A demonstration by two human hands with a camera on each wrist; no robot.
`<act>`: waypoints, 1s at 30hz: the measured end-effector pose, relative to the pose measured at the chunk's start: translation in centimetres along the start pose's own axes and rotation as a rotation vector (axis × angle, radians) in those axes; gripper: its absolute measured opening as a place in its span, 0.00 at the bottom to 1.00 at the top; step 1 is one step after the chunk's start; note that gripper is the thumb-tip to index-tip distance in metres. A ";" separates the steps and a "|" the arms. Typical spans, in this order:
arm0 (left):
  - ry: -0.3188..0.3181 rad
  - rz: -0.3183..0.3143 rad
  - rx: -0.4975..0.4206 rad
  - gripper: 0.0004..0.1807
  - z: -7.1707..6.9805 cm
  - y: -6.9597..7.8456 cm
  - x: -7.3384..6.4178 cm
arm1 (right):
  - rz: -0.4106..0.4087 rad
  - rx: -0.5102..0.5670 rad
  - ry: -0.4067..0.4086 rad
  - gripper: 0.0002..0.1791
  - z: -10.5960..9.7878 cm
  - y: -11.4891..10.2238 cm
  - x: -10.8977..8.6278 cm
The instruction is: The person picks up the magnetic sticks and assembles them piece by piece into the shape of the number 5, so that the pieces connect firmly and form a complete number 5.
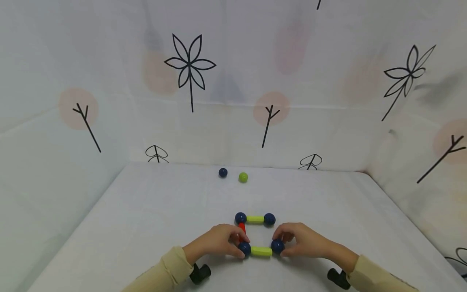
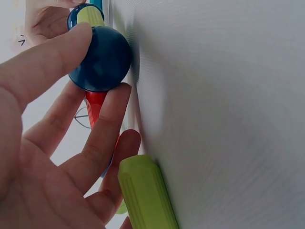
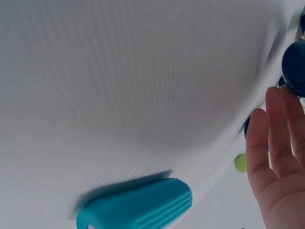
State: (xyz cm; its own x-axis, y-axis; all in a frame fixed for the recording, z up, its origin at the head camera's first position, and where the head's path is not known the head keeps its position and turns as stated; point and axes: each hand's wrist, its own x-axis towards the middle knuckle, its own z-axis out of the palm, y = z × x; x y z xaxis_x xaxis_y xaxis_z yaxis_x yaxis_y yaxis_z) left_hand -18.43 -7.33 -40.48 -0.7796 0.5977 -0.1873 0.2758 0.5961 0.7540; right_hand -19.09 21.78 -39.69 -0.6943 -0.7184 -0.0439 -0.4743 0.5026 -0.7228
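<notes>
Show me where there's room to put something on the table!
Bare white tabletop lies between the far lime rod and the loose navy ball and lime ball, and beside both side walls. Crowded: around the left hand and right hand, holding navy balls with the near lime rod between.

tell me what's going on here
A person is handling a ball-and-rod frame on a white surface. The left hand pinches the near-left blue ball, and the right hand holds the near-right blue ball, with the near green rod between them. A red rod and the far green rod form two more sides; no rod shows on the right side.
</notes>
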 end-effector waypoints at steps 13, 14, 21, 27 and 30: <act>0.050 -0.037 -0.035 0.16 -0.3 0.1 0.6 | 0.016 -0.035 0.016 0.18 -0.1 0.0 0.1; 0.054 -0.038 -0.041 0.16 -0.3 0.1 0.6 | 0.020 -0.041 0.023 0.19 -0.1 0.0 0.1; 0.071 -0.039 -0.037 0.17 -0.5 -0.2 1.1 | 0.025 -0.118 0.110 0.18 -0.9 0.3 -0.6; 0.081 -0.038 -0.043 0.18 -0.6 -0.5 1.3 | 0.088 -0.239 0.249 0.15 -1.8 0.9 -2.1; 0.080 -0.039 -0.049 0.18 -0.6 -0.6 1.4 | 0.169 -0.250 0.277 0.16 -2.2 1.3 -3.0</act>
State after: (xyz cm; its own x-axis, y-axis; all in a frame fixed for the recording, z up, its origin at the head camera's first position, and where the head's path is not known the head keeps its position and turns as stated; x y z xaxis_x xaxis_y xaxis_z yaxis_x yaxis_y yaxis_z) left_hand -20.00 -7.21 -40.79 -0.8319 0.5289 -0.1678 0.2181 0.5898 0.7776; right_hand -18.90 25.66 -38.98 -0.8771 -0.4759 0.0647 -0.4342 0.7282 -0.5303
